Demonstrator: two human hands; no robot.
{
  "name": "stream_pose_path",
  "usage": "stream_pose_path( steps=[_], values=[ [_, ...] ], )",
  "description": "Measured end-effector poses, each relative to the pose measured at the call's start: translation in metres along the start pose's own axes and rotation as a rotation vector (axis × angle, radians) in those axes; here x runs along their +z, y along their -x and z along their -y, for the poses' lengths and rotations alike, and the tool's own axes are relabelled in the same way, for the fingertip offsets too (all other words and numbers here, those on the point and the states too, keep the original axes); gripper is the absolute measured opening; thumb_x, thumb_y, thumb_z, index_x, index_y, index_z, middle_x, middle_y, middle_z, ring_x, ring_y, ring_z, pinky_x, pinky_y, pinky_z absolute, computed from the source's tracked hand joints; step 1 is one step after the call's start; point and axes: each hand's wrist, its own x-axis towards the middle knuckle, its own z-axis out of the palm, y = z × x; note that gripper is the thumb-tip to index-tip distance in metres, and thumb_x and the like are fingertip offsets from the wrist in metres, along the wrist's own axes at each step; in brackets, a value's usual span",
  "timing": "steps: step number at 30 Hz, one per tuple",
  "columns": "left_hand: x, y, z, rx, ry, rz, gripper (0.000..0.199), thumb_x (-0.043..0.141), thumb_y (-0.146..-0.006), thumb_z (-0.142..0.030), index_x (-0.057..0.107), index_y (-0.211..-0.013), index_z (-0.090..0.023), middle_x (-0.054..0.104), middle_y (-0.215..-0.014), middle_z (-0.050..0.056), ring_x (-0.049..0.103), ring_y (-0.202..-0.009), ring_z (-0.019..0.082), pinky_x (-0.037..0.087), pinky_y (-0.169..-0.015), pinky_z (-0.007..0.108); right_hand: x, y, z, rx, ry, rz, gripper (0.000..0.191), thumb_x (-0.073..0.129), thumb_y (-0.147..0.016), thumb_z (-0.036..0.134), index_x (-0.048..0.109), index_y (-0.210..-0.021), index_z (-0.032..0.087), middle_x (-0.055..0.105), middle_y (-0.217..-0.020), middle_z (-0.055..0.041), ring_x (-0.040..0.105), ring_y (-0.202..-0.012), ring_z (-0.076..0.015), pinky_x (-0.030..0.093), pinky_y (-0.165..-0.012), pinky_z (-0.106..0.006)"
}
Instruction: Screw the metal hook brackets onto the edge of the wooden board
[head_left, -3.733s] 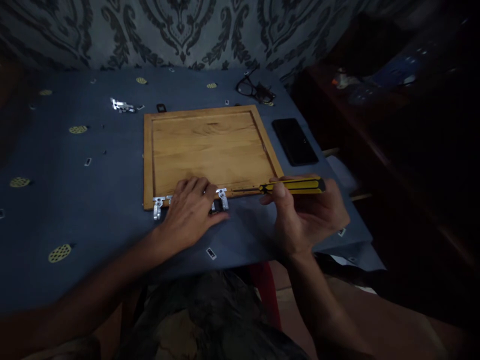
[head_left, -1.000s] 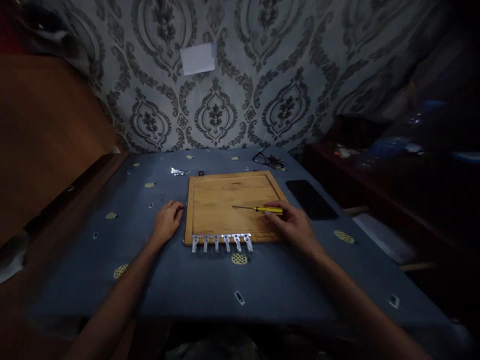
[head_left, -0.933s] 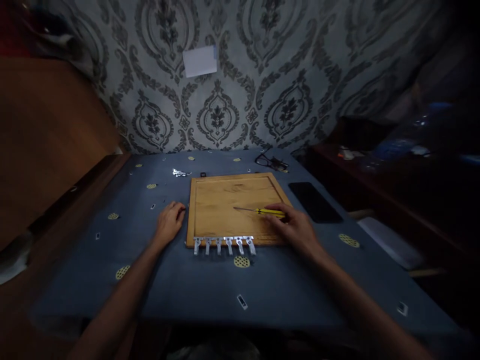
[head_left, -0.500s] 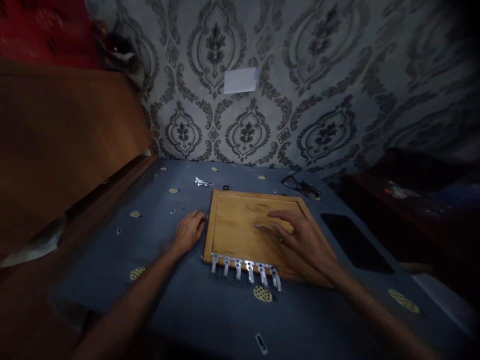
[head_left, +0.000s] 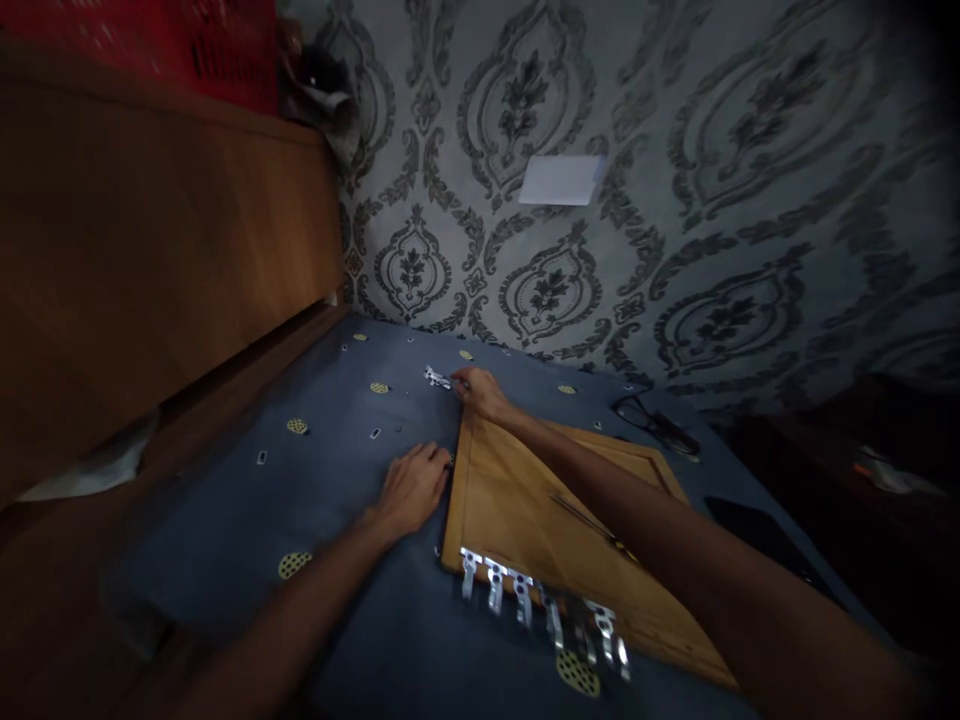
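My right hand reaches over the wooden board to a small pile of shiny metal brackets on the cloth. Its fingertips are pinched at the near end of a metal bracket; how firm the hold is stays hard to see. Fingers lightly bent and apart, my left hand rests on the cloth against the board's left edge, holding nothing. Along the board's front edge hang several silver brackets in a row. A thin screwdriver-like tool lies on the board, partly hidden by my right forearm.
Blue patterned cloth covers the surface. Eyeglasses lie at the back right, and a dark flat slab sits right of the board. A wooden cabinet bounds the left side; a patterned wall stands behind.
My right hand has moved from above the board to the metal pile at the back left, leaving the thin tool on the board. The view has swung left; my left hand stays beside the board.
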Motion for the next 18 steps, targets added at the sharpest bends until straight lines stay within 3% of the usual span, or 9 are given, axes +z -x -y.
stream_pose_path(
  steps=[7,18],
  values=[
    [-0.007,-0.002,-0.001,0.016,-0.008,0.047,0.021,0.045,-0.106,-0.017,0.063,-0.113,-0.024,0.068,-0.121,0.008,0.066,-0.118,0.025,0.056,-0.095,0.038,0.01,-0.027,0.013,0.081,0.13,0.039,0.039,0.067,-0.101,0.041,0.064,-0.133,0.02,0.066,-0.136,-0.0107,0.068,-0.116,-0.0248,0.061,-0.098,-0.047],
    [-0.009,-0.003,-0.002,0.014,-0.02,0.087,0.024,0.042,-0.107,-0.019,0.063,-0.118,-0.023,0.068,-0.124,0.009,0.066,-0.12,0.026,0.056,-0.094,0.037,0.017,-0.018,0.006,0.132,0.236,0.065,0.038,0.067,-0.101,0.041,0.064,-0.133,0.02,0.066,-0.136,-0.0106,0.068,-0.117,-0.0246,0.061,-0.098,-0.047]
  ],
)
